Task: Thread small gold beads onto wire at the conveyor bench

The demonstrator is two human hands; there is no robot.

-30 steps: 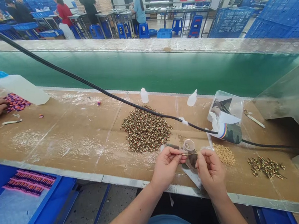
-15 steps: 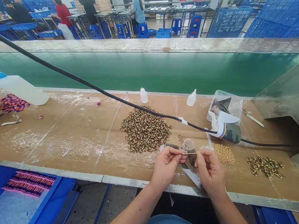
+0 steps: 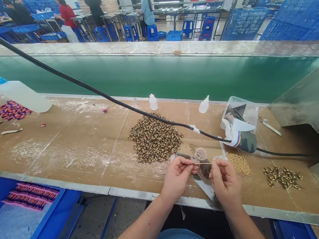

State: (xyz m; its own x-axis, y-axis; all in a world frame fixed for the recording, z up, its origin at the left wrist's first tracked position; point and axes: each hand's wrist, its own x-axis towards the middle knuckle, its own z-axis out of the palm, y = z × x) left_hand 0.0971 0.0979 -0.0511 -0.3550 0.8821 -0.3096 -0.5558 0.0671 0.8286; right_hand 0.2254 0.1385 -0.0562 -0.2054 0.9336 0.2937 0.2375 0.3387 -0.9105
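Note:
My left hand (image 3: 177, 175) is closed in a pinch on a small dark piece, mostly hidden by the fingertips. A thin tan stick (image 3: 203, 163) reaches from that piece across to my right hand (image 3: 225, 181), whose thumb and fingers pinch its other end. Just behind the fingers stands a small clear round cup (image 3: 200, 154). A large heap of small brown, cream and red pieces (image 3: 156, 137) lies beyond my left hand. Beside my right hand is a patch of small tan beads (image 3: 238, 163), and farther right a smaller pile of similar patterned pieces (image 3: 283, 177).
A black cable (image 3: 86, 85) crosses above the bench (image 3: 71, 133). Two small white bottles (image 3: 153, 102) stand at the back near a clear plastic box (image 3: 253, 109). At left are a large white bottle (image 3: 24, 96), purple-orange pieces (image 3: 13, 110) and a blue crate (image 3: 71, 200).
My right hand has shifted slightly to the right, and a little more of the stick shows between my hands. At the far left, another person's hand has drawn back almost out of view.

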